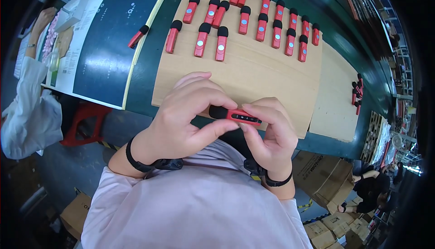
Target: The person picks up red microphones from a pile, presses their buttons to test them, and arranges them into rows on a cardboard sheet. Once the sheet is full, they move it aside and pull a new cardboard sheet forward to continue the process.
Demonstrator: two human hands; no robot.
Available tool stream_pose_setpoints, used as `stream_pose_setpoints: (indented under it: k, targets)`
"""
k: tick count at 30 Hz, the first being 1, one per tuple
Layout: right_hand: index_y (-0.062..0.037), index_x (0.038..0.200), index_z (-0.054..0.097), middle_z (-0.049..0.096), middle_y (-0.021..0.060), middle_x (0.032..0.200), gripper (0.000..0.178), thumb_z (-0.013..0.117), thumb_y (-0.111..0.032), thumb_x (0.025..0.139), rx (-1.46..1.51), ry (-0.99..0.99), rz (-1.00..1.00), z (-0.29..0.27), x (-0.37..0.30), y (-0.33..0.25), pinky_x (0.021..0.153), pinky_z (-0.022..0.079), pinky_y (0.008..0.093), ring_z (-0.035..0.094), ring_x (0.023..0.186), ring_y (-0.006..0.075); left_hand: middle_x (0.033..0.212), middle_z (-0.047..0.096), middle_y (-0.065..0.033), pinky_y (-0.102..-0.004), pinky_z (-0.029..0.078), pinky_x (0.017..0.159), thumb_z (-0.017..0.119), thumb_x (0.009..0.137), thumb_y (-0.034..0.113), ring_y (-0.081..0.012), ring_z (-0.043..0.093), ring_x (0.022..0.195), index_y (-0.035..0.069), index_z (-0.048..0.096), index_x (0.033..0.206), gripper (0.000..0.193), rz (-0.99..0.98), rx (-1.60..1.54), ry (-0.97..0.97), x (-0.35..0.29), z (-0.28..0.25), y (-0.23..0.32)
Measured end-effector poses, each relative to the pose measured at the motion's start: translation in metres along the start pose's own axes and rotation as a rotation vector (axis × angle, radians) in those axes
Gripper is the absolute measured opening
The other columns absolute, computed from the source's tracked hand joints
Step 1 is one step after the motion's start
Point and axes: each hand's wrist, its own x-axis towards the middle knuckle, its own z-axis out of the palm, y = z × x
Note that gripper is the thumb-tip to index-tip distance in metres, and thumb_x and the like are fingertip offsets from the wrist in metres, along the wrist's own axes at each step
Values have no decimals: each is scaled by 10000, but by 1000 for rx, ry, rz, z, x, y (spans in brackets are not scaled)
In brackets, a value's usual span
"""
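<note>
A small red microphone with a black foam tip lies sideways between my hands, just over the near edge of the cardboard sheet. My left hand pinches it near the foam end with thumb and forefinger. At the plain red end, the thumb and fingers of my right hand close on it. A dark slotted panel on its body faces up. Beyond my hands, several like microphones lie in rows on the cardboard, foam tips pointing away, most showing a pale round spot.
Left of the cardboard, one microphone lies beside a dark blue printed sheet. More microphones are bunched on the right. A co-worker's sleeve and a red stool are at left. Cardboard boxes stand below right, near another person.
</note>
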Motion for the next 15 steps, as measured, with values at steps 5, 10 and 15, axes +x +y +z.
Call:
stream_pose_setpoints:
  k: [5,10,15]
  targets:
    - [35,1029,627,647,137,938,318,726,36,727,-9,99,-95,4,4,-2,719,499,338,615,821,260,917,659,-98,-498,371,1034,723,737,57,-236,634,864,24,644,986,264,-37,-64,-2,-3,11,-6]
    - [29,1031,626,644,134,927,308,719,15,738,-82,99,-189,10,8,-3,725,487,344,611,814,254,917,640,-79,-483,400,998,729,731,66,-252,617,851,36,623,952,246,25,-25,-1,-2,14,-10]
    - [60,1025,599,617,150,926,229,654,15,808,-150,21,-254,10,13,-4,761,469,332,578,839,247,936,636,-84,-481,407,986,731,725,70,-266,614,859,36,619,951,255,47,-8,13,-5,10,-12]
